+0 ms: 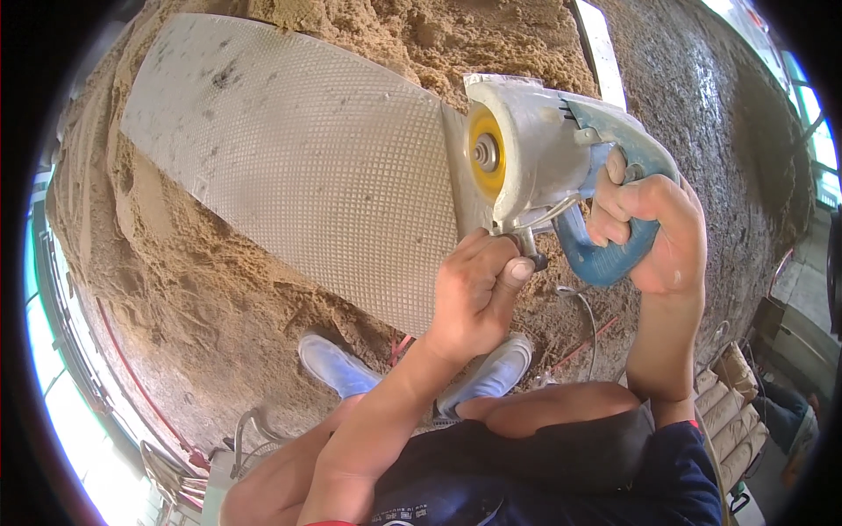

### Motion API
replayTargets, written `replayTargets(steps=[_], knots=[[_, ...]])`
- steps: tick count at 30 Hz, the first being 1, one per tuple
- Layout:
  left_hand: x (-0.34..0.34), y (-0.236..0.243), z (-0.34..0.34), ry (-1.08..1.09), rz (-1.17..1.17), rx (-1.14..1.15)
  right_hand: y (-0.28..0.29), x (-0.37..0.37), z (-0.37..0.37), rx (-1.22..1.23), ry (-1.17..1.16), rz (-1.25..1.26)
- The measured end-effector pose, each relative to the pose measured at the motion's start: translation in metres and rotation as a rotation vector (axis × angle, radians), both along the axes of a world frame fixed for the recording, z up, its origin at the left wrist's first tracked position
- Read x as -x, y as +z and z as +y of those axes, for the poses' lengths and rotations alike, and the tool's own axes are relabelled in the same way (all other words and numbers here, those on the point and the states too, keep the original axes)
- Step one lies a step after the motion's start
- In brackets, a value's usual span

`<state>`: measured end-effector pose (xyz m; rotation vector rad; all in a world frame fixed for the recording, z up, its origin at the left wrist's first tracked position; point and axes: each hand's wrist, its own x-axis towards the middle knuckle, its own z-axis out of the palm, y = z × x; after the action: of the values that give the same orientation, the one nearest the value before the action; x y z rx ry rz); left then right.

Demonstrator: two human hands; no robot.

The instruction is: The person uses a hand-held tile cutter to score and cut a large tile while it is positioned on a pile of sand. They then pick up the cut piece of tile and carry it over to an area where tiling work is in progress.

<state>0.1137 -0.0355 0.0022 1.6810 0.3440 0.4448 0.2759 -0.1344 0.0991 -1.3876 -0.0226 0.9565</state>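
Note:
A blue and grey handheld tile cutter (548,145) rests at the right end of a large grey tile (307,149) with a grid-textured face up. The cutter's round yellow blade (485,153) faces left beneath a dusty metal guard. My right hand (658,223) is closed around the blue rear handle (592,254). On the near side of the cutter, my left hand (478,285) is closed by a small dark knob (538,261) and metal bracket, its thumb resting beside the knob. A thin pale tube (553,213) runs between the hands.
Brown sand (193,237) lies around and under the tile. A pale flat strip (601,53) stands beyond the cutter. My shoes (338,364) are near the tile's closest edge. Hoses (171,473) lie lower left, a thin cable (589,329) below the cutter, stacked bags (730,416) lower right.

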Motion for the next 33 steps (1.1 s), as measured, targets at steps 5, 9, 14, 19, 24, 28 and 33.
replayTargets(steps=[5, 9, 14, 19, 24, 28, 33], knots=[[-0.008, 0.001, -0.002, -0.004, -0.008, 0.015, 0.002, -0.004, -0.005, -0.032, -0.098, 0.081], [-0.009, -0.003, -0.001, 0.002, -0.044, 0.027, 0.001, -0.004, -0.005, -0.010, -0.042, 0.004], [-0.004, -0.001, 0.006, -0.010, 0.004, 0.016, -0.002, -0.003, 0.003, -0.013, -0.011, 0.010], [-0.007, 0.000, 0.003, 0.007, -0.020, -0.003, -0.002, -0.005, -0.003, -0.020, -0.028, 0.040], [-0.003, -0.002, -0.005, -0.024, -0.029, 0.022, 0.002, 0.002, -0.012, -0.034, -0.057, 0.030], [0.012, 0.001, -0.005, -0.012, -0.039, 0.015, -0.001, 0.012, -0.009, -0.069, -0.063, 0.088], [0.019, -0.001, -0.005, -0.015, 0.028, 0.003, 0.002, 0.017, 0.002, -0.007, -0.032, 0.056]])
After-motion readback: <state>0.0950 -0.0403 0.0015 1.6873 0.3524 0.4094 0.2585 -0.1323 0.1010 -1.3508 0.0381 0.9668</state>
